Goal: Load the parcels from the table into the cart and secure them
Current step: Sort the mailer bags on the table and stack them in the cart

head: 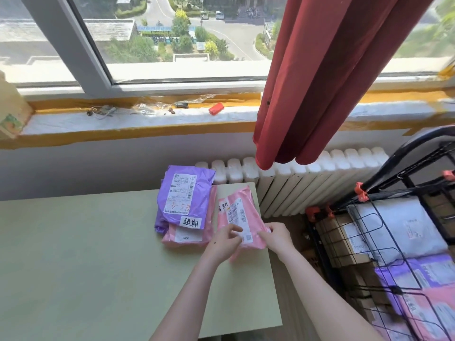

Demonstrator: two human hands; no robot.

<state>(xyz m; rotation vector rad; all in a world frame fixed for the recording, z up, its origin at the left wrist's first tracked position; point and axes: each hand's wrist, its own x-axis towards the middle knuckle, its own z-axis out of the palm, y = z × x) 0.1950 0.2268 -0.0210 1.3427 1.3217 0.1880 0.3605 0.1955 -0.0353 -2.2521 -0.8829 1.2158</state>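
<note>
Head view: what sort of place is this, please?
Probably a small parcel-sorting room on an upper floor: labelled parcels on a table, a wire cart already holding boxes and bags, and a window over a radiator looking down on streets.

Pink parcel point(237, 212) at table point(73, 254) edge; beside it, purple parcel point(184, 195) atop second pink parcel point(187, 238).
</note>
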